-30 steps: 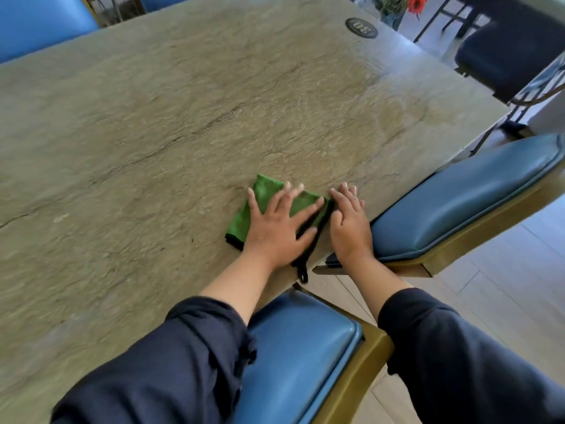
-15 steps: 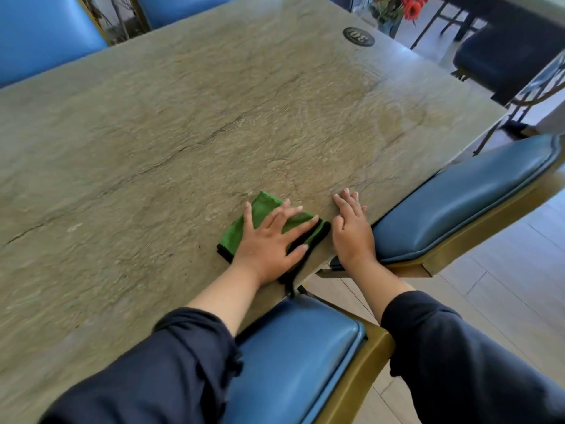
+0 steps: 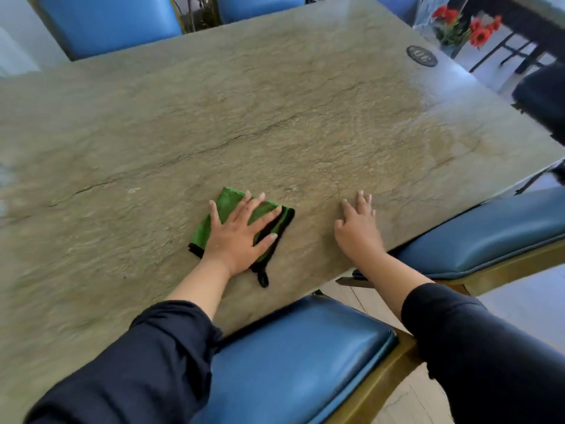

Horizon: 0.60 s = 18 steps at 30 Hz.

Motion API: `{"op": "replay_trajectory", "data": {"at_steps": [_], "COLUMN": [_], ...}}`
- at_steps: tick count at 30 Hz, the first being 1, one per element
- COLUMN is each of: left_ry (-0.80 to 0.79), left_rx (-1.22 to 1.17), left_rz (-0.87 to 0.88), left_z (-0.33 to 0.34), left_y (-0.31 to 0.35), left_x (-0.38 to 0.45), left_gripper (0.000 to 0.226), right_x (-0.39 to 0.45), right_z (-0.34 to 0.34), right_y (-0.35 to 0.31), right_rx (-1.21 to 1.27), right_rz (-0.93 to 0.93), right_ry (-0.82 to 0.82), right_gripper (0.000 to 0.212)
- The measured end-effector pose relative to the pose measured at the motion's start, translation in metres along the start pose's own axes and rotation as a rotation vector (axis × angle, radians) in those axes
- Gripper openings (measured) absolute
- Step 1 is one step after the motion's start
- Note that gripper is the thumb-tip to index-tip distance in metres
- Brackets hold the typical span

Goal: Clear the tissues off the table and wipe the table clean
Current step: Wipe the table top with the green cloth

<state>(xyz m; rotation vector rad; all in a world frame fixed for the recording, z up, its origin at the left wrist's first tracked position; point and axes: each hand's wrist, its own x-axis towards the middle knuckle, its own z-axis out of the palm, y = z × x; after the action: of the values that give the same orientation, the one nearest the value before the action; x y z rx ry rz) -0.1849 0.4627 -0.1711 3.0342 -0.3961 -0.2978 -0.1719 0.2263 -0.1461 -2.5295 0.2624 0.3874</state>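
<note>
A folded green cloth (image 3: 226, 206) with a black edge and a black loop lies on the stone-patterned table (image 3: 275, 117) near its front edge. My left hand (image 3: 241, 234) presses flat on the cloth with fingers spread and straight. My right hand (image 3: 357, 228) rests flat on the bare table top to the right of the cloth, near the table edge, fingers straight. No tissue shows on the table.
Two blue padded chairs stand at the near side, one below me (image 3: 290, 362) and one at the right (image 3: 489, 234). More blue chairs (image 3: 113, 22) stand at the far side. A dark round plaque (image 3: 422, 56) sits at the far right corner, red flowers (image 3: 477, 32) beyond it.
My left hand has slid the green cloth to the left, away from my right hand. The gap between the hands has widened. The view has tilted up slightly.
</note>
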Motion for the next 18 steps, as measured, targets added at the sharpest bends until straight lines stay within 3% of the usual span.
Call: {"op": "replay_trajectory", "data": {"at_steps": [2,4,8,11,13,18], "left_ry": [-0.001,0.048,0.063,0.033,0.020,0.034], "left_rx": [-0.001,0.016,0.033,0.058,0.040,-0.040], "left_rz": [-0.108,-0.085,0.262,0.348,0.231,-0.330], "left_z": [0.002,0.009,0.025,0.026,0.020,0.015], "left_y": [-0.004,0.005,0.005,-0.028,-0.052,-0.063], "left_x": [-0.011,-0.032,-0.087,-0.108,-0.112,-0.099], "left_gripper": [0.055,0.057,0.059,0.056,0.055,0.055], "right_x": [-0.002,-0.005,-0.014,-0.026,-0.029,-0.029], "right_z": [0.003,0.009,0.038,0.067,0.080,0.088], "right_y": [-0.017,-0.037,-0.085,-0.108,-0.110,-0.112], "right_rx": [-0.071,-0.076,0.103,0.233,0.199,0.162], "right_rz": [-0.047,-0.080,-0.123,-0.066,-0.057,-0.043], "right_ry": [-0.056,-0.103,-0.165,-0.166,-0.164,-0.106], "right_gripper": [0.055,0.055,0.055,0.053,0.055,0.057]}}
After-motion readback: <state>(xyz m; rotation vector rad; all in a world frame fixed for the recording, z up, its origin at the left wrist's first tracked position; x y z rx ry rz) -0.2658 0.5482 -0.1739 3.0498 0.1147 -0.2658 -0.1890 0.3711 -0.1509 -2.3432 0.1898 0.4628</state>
